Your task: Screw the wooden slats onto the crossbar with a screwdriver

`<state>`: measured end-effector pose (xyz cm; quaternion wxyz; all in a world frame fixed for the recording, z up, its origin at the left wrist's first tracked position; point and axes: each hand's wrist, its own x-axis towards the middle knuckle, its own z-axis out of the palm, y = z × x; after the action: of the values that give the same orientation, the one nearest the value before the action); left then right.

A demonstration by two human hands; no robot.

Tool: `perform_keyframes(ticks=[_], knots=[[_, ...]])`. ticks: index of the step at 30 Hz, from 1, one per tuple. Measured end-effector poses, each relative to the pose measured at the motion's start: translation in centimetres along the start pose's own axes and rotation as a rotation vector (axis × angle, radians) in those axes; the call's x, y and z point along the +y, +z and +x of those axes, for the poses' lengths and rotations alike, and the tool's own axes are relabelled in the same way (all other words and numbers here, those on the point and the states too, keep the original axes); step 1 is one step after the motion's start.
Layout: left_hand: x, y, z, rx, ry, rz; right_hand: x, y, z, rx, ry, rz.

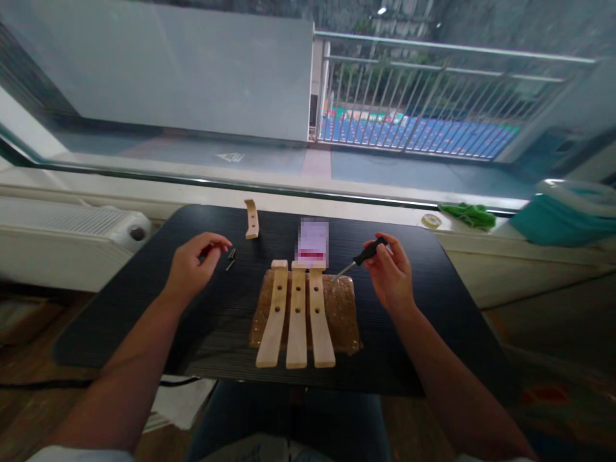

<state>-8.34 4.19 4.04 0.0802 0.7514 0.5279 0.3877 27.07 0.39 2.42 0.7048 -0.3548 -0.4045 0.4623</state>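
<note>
My right hand (392, 273) grips the black handle of a screwdriver (368, 251) between thumb and fingers. Its thin metal shaft slants down to the left over a brown, clear-wrapped slab (342, 308). Side by side across the slab lie three pale wooden pieces (297, 333), flared at the near end, each with two holes. On the left, my left hand (195, 266) hovers with thumb and index finger drawn together; anything between them is too small to make out. Just right of its fingertips lie a few dark screws (231, 262). A similar wooden piece (252, 220) is farther back.
A blurred, pale purple card or box (312, 234) is behind the slab on the black table (202, 340). Along the windowsill are a tape roll (432, 221), a green cloth or net (469, 215) and a teal bin (563, 215). A white radiator (67, 240) flanks the table's left.
</note>
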Motion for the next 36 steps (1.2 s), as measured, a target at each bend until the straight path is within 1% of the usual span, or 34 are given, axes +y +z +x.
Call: perform_keyframes(ticks=[1, 3, 5, 9, 12, 16, 19, 24, 27, 29, 31, 34, 36], knots=[[-0.9, -0.2, 0.0, -0.02, -0.011, 0.059, -0.1, 0.0, 0.0, 0.011, -0.004, 0.008], [-2.5, -0.6, -0.3, -0.048, -0.012, 0.096, -0.2, 0.0, 0.1, 0.031, -0.006, 0.021], [-3.6, -0.7, -1.0, -0.107, -0.007, 0.163, -0.2, 0.0, 0.1, 0.05, -0.001, 0.033], [-4.8, -0.4, -2.1, -0.251, -0.027, 0.239, 0.0, 0.0, 0.2, 0.076, 0.005, 0.029], [-5.4, 0.3, -2.4, -0.291, -0.002, 0.268, 0.1, -0.1, 0.3, 0.083, 0.005, 0.013], [-6.3, 1.1, -2.3, -0.235, 0.052, 0.28, 0.0, -0.2, 0.2, 0.075, 0.018, -0.005], [-6.6, 1.1, -2.2, -0.2, 0.09, 0.261, -0.2, -0.2, 0.2, 0.059, 0.004, -0.042], [-6.3, 0.9, -2.2, -0.188, 0.071, 0.239, -0.3, -0.4, 0.1, 0.039, -0.01, -0.154], [-6.0, 1.0, -2.4, -0.116, 0.053, 0.189, -0.4, -0.3, 0.0, 0.051, 0.001, -0.148], [-5.8, 0.9, -2.5, -0.068, 0.023, 0.177, -0.6, -0.1, 0.0, 0.07, 0.017, -0.105], [-5.5, 0.8, -2.5, -0.038, -0.036, 0.189, -0.8, 0.1, -0.1, 0.079, 0.027, -0.073], [-5.0, 0.5, -2.5, -0.025, -0.155, 0.184, -0.9, 0.3, -0.3, 0.076, 0.027, -0.092], [-4.7, 0.3, -2.4, -0.016, -0.208, 0.165, -1.0, 0.4, -0.4, 0.076, 0.023, -0.122]])
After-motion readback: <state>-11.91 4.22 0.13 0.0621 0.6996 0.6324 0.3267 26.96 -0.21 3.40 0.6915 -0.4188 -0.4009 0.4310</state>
